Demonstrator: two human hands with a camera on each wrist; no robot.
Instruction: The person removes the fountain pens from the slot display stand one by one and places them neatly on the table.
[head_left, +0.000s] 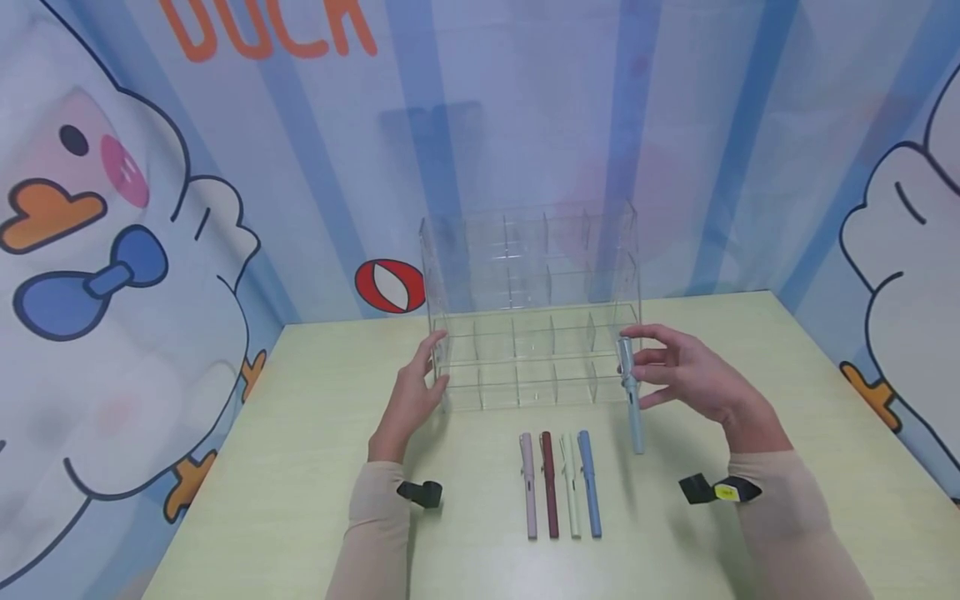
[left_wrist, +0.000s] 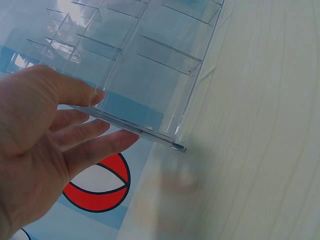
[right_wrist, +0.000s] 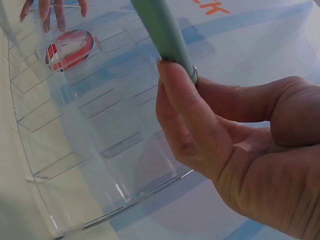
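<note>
Right hand (head_left: 693, 375) pinches grey-green pen (head_left: 630, 400) (upright); left hand (head_left: 412, 392) steadies organiser (head_left: 532, 350).

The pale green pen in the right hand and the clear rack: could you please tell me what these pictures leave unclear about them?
- Pale green pen: in the right wrist view its tip runs off the top edge, and the right hand covers its end.
- Clear rack: its compartments cannot be counted surely; the transparent walls blur into the backdrop.
- Left hand: the head view shows only its back at the rack's side; palm hidden.
</note>
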